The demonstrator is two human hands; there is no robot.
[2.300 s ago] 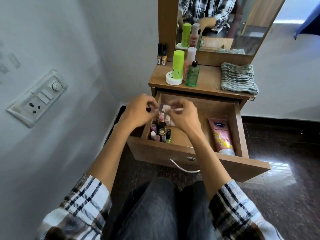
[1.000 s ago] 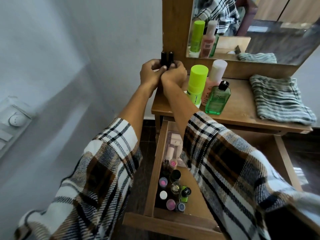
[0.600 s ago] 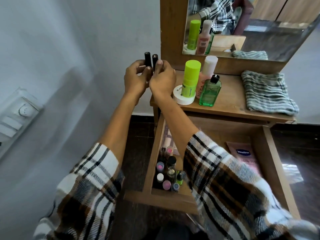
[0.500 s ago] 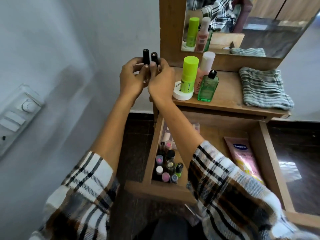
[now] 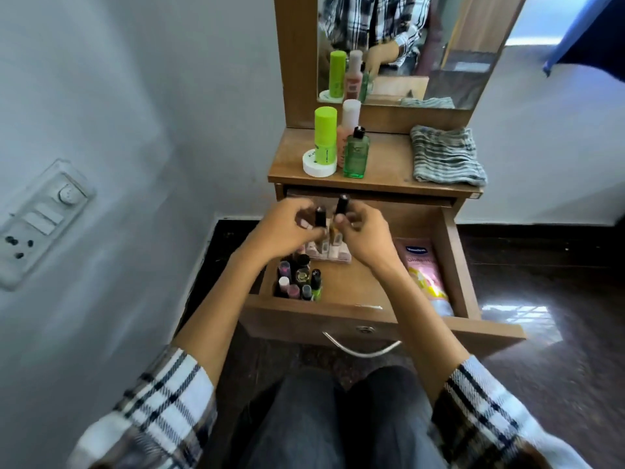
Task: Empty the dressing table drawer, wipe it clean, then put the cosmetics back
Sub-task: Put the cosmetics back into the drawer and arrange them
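Observation:
The wooden drawer [image 5: 378,319] of the dressing table stands pulled out in front of me. Above its back left part, my left hand [image 5: 287,228] pinches one small black-capped bottle [image 5: 83,215] and my right hand [image 5: 363,235] pinches a second black-capped bottle [image 5: 342,205]; the hands are close together. In the drawer's front left corner stand several small nail polish bottles [image 5: 299,280]. A clear case of small items [image 5: 326,250] lies behind them, partly hidden by my hands. A pink lotion tube [image 5: 424,270] lies along the drawer's right side.
On the table top [image 5: 385,170] stand a lime green bottle [image 5: 325,137] on a white round tin, a peach bottle and a green pump bottle [image 5: 355,154]. A folded striped cloth [image 5: 446,155] lies at its right. A mirror rises behind. A switch panel [image 5: 40,218] is on the left wall.
Both hands have come down from the table top's left corner to above the open drawer, each carrying a black-capped bottle. The camera has tilted back toward the drawer.

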